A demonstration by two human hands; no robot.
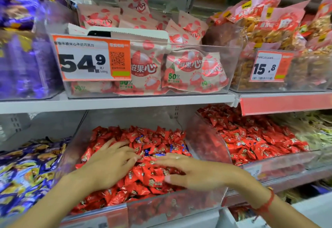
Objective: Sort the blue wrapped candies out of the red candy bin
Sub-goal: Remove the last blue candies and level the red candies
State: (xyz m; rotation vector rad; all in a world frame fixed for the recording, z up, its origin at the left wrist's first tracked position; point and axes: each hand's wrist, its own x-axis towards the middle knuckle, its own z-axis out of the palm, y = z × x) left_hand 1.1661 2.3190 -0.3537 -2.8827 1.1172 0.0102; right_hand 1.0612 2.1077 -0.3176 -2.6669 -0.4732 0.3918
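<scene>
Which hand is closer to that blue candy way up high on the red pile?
Left. The left hand lies just below-left of the blue wrapped candy; the right hand sits farther, down to its right.

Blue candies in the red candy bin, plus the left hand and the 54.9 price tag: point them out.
blue candies (pixel 173 148): head view, on a blue wrapper among the red.
left hand (pixel 109 163): head view, back of hand.
54.9 price tag (pixel 84 60): head view, white price panel.
</scene>
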